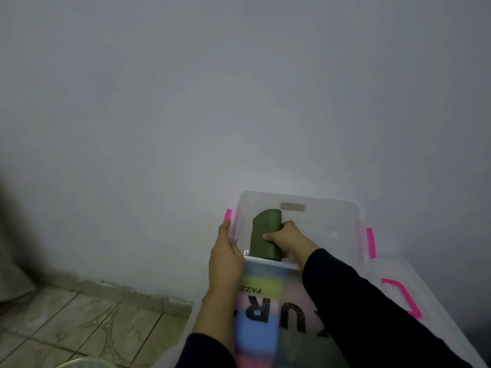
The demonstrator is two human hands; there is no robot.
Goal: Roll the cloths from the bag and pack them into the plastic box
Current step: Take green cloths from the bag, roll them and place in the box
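Observation:
A clear plastic box point(332, 208) with pink latches stands against the wall at the lower middle. Inside it, at the left, lies a rolled dark green cloth point(261, 240). My right hand point(285, 236) reaches into the box and grips this roll from its right side. My left hand point(224, 258) holds the box's left rim, beside the left pink latch point(227, 215). A colourful printed bag point(263, 312) with large dark letters lies just in front of the box, between my forearms.
A clear lid point(435, 328) with a pink clip lies under and to the right of the bag. Tiled floor point(79, 322) spreads at the lower left. A pale wall point(239, 102) rises right behind the box. A dark shape is at the left edge.

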